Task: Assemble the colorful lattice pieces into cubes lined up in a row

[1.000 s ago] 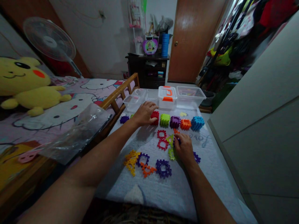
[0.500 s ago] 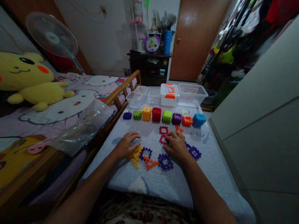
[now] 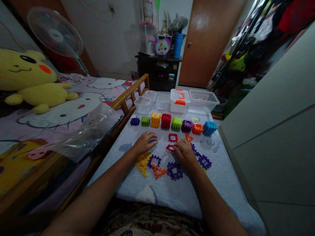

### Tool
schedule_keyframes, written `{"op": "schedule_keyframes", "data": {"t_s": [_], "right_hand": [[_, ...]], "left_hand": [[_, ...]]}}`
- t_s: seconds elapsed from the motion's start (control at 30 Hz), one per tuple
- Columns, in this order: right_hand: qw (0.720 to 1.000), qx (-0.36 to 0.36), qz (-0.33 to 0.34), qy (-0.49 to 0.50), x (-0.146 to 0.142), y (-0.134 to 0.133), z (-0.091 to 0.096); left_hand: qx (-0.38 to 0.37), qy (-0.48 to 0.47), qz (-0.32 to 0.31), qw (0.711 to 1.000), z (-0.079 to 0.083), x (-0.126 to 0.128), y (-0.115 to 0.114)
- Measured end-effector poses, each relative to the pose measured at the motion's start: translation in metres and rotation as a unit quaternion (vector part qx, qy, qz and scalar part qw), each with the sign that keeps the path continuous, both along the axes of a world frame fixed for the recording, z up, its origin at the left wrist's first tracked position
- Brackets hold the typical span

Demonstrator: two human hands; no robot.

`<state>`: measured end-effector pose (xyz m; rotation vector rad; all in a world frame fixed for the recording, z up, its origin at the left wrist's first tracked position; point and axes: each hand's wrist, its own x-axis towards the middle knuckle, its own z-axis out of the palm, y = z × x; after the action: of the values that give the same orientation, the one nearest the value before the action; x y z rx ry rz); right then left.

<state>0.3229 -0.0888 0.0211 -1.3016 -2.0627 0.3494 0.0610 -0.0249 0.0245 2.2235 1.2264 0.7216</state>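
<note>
My right hand (image 3: 185, 152) pinches the edge of a red square interlocking building piece (image 3: 169, 148), which looks tilted. Another red square piece (image 3: 173, 137) lies flat just beyond it. My left hand (image 3: 145, 143) hovers or rests over the cloth with its fingers apart and nothing in them. Close below it are yellow triangular pieces (image 3: 142, 164), a purple square frame (image 3: 154, 161) and an orange triangular piece (image 3: 159, 171). A purple piece (image 3: 175, 171) lies between my forearms. To the right of my right hand are more purple pieces (image 3: 204, 162), with some green partly hidden.
A row of colour-sorted stacks runs across the table, from dark purple (image 3: 135, 121) to blue (image 3: 210, 128). Behind it stand clear plastic boxes (image 3: 204, 101) and a lidded box with orange clips (image 3: 179, 100). A wooden bed rail (image 3: 128, 95) borders the left side.
My left hand has moved forward and right, away from the yellow pieces. My right hand has shifted slightly, and the red piece at its fingers now appears tilted and apart from the other red one.
</note>
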Motion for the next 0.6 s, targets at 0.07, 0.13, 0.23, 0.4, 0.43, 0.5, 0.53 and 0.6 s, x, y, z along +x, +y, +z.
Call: {"op": "schedule_keyframes", "data": {"t_s": [0.07, 0.13, 0.23, 0.4, 0.43, 0.5, 0.53, 0.6], "right_hand": [[1.0, -0.004, -0.007, -0.008, -0.003, 0.002, -0.003], [0.999, 0.001, -0.027, -0.039, -0.006, 0.004, -0.005], [0.993, 0.018, -0.081, -0.085, -0.007, 0.006, -0.002], [0.982, -0.031, -0.113, -0.15, 0.004, 0.018, 0.014], [0.98, -0.047, -0.104, -0.165, 0.006, 0.023, 0.017], [0.975, -0.072, -0.087, -0.193, 0.008, 0.033, 0.021], [0.972, -0.081, -0.081, -0.207, 0.007, 0.038, 0.022], [0.965, -0.095, -0.069, -0.233, 0.005, 0.046, 0.022]], "left_hand": [[0.007, 0.007, 0.002, 1.0, -0.005, 0.004, 0.007], [0.014, 0.013, 0.008, 1.0, -0.01, 0.006, 0.012], [0.03, 0.004, 0.021, 0.999, -0.017, 0.005, 0.013], [0.008, -0.056, 0.041, 0.998, -0.02, 0.002, 0.01], [-0.006, -0.074, 0.049, 0.996, -0.02, 0.001, 0.01], [-0.039, -0.109, 0.065, 0.991, -0.021, 0.001, 0.01], [-0.053, -0.124, 0.073, 0.988, -0.021, 0.0, 0.01], [-0.072, -0.147, 0.081, 0.983, -0.021, 0.001, 0.009]]}}
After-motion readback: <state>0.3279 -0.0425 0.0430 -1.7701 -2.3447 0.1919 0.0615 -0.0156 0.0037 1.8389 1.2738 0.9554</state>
